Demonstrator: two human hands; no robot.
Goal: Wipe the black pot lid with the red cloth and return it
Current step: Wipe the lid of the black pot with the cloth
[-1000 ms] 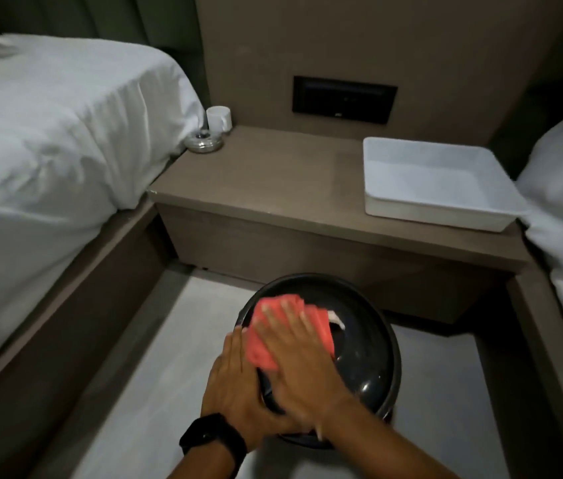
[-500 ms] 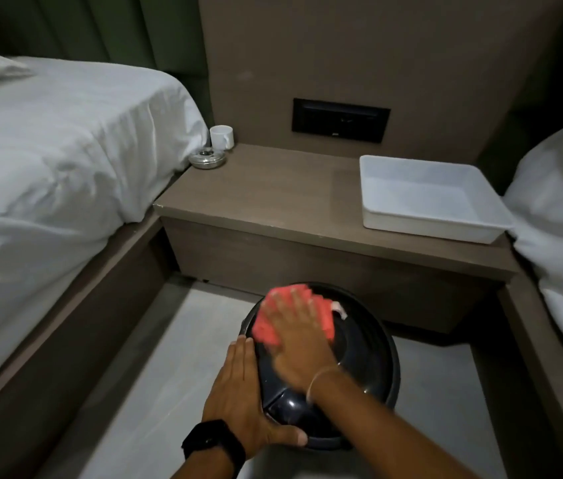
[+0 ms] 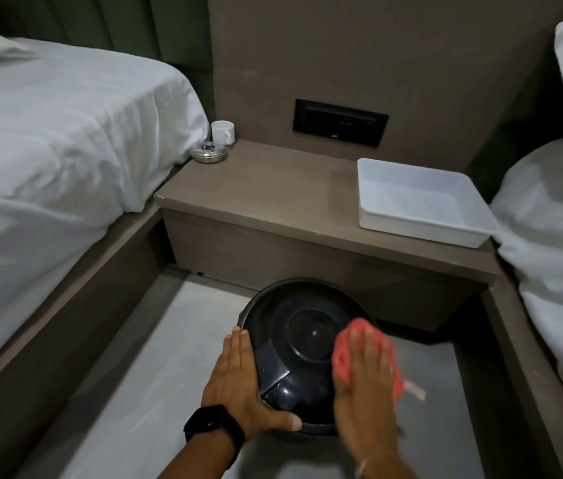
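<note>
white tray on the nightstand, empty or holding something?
Empty. The white tray shows only its bare floor and walls; nothing lies in it. The red cloth is under the right hand, on the black pot lid.

Right hand (image 3: 364,382) presses red cloth (image 3: 344,354) on black lid (image 3: 293,344)

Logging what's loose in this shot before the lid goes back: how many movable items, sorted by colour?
White: 2, cup and tray
Black: 1, pot lid
Red: 1, cloth
Silver: 1, ashtray
Total: 5
</note>
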